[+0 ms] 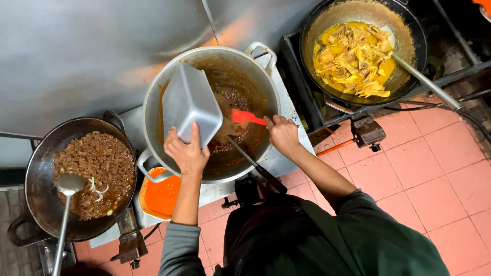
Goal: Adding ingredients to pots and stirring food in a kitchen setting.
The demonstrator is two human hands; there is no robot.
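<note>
While the large metal pot (153,110) stands at centre, the left hand (187,153) grips a grey rectangular container (189,105), fingers wrapped about its base, tilted mouth-down over the pot. The right hand (282,134), fingers closed, holds a red spatula (247,117) reaching into the container. Left of the pot: a wok of brown mince (92,168); right of it: a wok of yellow curry (355,56).

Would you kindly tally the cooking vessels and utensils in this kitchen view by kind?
Woks: 2, one with brown mince, one with yellow curry
Large metal pot: 1
Rectangular metal tub, tipped by the left hand: 1
Ladles: 2
Red spatula, in the right hand: 1
Total: 7
</note>
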